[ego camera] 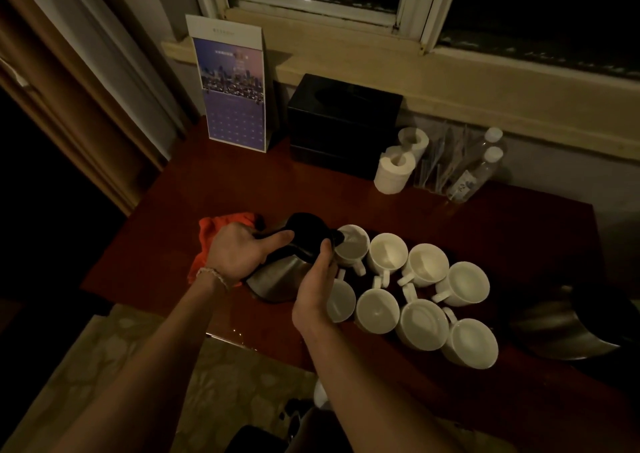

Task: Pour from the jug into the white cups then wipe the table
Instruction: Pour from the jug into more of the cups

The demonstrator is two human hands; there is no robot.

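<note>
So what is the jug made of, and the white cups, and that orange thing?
The jug looks like brushed metal below, dull grey with a soft sheen, and its top and handle look like black plastic. The white cups look like glazed ceramic: smooth, thick-walled and slightly shiny. The orange thing looks like soft cloth, since it lies crumpled in folds; the weave is too dim to tell.

Print on the standing calendar (pixel 231 85) and the bottle label (pixel 465 182) is too blurred to read

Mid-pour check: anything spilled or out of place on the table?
Yes: small glinting wet spots sit on the table's near edge, below the tilted jug, likely drips. The orange cloth lies bunched behind the left hand. The cups look upright.
</note>
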